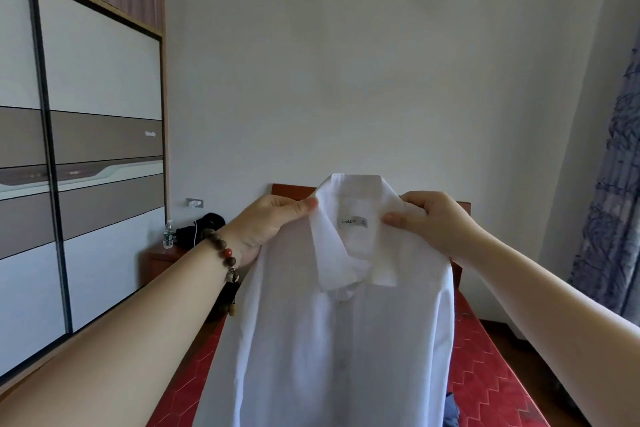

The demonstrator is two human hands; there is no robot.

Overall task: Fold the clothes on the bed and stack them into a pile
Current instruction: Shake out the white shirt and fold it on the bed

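White shirt point(332, 322) hides bed point(491, 374); hem cropped.

This is a bedroom in a home. A bed point(485, 378) with a red patterned cover runs away from the camera to a red-brown wooden headboard point(287, 190) set against a plain white wall point(346, 62). Along the left side stands a tall wardrobe point(97, 114) with sliding doors in white and grey-brown panels and a wood-grain top section. Beside the bed's head, at its left corner, a low wooden nightstand point(159, 258) carries a plastic water bottle point(168, 236) and a heap of dark clothing point(199, 227). A wall socket point(194, 202) sits just above it. At the right edge hangs a blue patterned curtain point(609, 201).
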